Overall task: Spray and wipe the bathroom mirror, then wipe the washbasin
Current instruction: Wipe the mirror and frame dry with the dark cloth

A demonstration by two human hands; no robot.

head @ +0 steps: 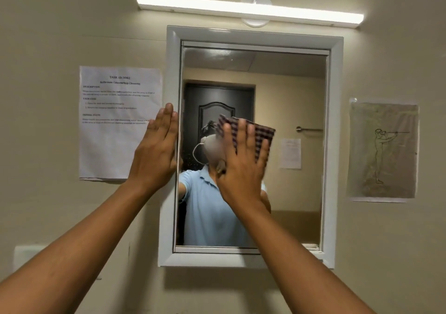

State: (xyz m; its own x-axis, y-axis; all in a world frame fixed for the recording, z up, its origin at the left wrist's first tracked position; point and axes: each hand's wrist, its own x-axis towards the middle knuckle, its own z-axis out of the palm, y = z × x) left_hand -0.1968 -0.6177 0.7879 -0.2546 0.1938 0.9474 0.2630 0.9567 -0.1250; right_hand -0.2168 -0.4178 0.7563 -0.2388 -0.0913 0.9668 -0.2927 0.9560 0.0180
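Forearms: both reach up from the bottom edge toward the wall, closest to the lens.
Right hand [243, 161]: fingers straight and spread, palm pressing a checked cloth [263, 132] flat against the mirror [289, 91]; it does not pinch the cloth, it pins it to the glass.
Left hand [154, 154]: fingers straight and together, laid flat on the mirror's white frame [169, 217] at its left edge, partly over a printed sheet [115, 120] taped to the wall; looks like a brace.
Cloth position: middle-left of the glass, about mid-height.
Glass: fine specks show near the left edge, just beside the left hand; whether they are spray drops or dirt, I cannot tell.
Progress: we're in the wiping stage, by the look of it; the speckled patch at least seems left to do.
Left to do: the washbasin, which is out of view below, as is any spray bottle.
Surroundings: strip light [251, 7] above, a line drawing [383, 149] taped at right.
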